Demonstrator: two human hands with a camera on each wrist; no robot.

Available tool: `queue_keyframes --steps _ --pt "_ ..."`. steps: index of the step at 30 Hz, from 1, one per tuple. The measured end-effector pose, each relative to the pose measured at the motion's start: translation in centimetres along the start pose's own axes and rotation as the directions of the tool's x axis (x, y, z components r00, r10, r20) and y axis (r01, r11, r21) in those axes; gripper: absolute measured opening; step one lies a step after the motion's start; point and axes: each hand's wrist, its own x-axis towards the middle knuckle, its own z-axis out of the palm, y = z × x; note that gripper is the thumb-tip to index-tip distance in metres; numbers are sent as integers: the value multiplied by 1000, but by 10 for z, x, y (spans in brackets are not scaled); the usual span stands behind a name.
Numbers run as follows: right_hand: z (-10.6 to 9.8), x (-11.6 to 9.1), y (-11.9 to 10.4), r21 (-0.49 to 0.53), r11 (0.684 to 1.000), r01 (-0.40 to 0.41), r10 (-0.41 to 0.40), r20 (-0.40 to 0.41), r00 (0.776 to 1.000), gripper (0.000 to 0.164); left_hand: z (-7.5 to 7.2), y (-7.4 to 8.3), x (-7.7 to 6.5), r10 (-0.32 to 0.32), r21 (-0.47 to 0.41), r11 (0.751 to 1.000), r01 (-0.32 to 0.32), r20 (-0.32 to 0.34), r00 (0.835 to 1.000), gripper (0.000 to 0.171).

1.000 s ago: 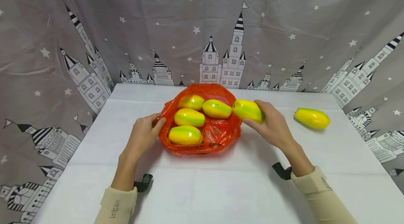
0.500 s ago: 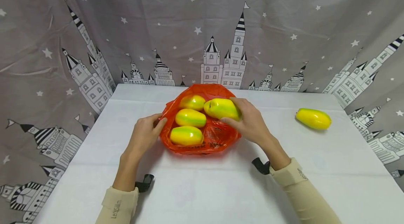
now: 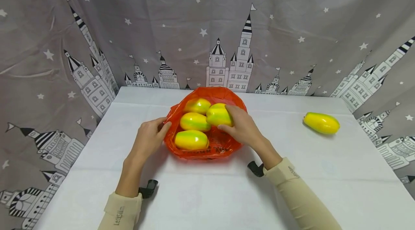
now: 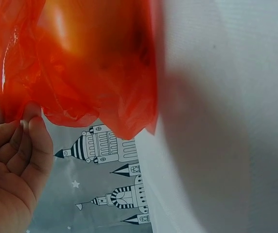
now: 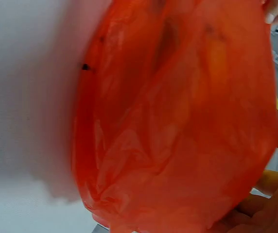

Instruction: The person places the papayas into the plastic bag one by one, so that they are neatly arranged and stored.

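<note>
A red plastic bag (image 3: 227, 94) stands with its mouth wide on the white table. My left hand (image 3: 148, 135) pinches the bag's left rim between thumb and fingers; in the left wrist view, the red film (image 4: 71, 94) bunches at the fingertips. Over the bag's right half, my right hand (image 3: 244, 126) grips a yellow-green papaya (image 3: 217, 114), fingers on its far side and thumb on its near side. Three more papayas show inside: the back one (image 3: 198, 105), the middle one (image 3: 194, 122) and the front one (image 3: 191, 140). The right wrist view is mostly filled by the bag's side (image 5: 178, 136).
Another papaya (image 3: 321, 122) lies on the white tablecloth (image 3: 207, 194), far to the right of the bag. A grey curtain (image 3: 181, 24) with castles and stars hangs close behind the table.
My right hand has carried its papaya leftward from the bag's right rim to over the inside. It now covers a papaya seen earlier in the bag. My left hand keeps its place at the rim.
</note>
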Motion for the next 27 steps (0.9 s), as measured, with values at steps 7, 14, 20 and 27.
queue_keyframes --steps 7,14,20,27 --pt "5 1 1 -62 998 -25 25 9 1000 69 -1 1 0 30 9 1000 -30 -21 999 32" --pt "9 -4 5 -125 991 -50 54 32 998 66 0 1 0 20 12 1000 -20 -9 1000 32" --pt "10 -6 6 -164 984 -66 73 35 997 62 0 2 0 14 16 1000 -13 -7 1000 32" --pt "15 -5 10 -198 975 -95 114 83 990 63 0 2 0 18 20 1000 -17 -12 1000 33"
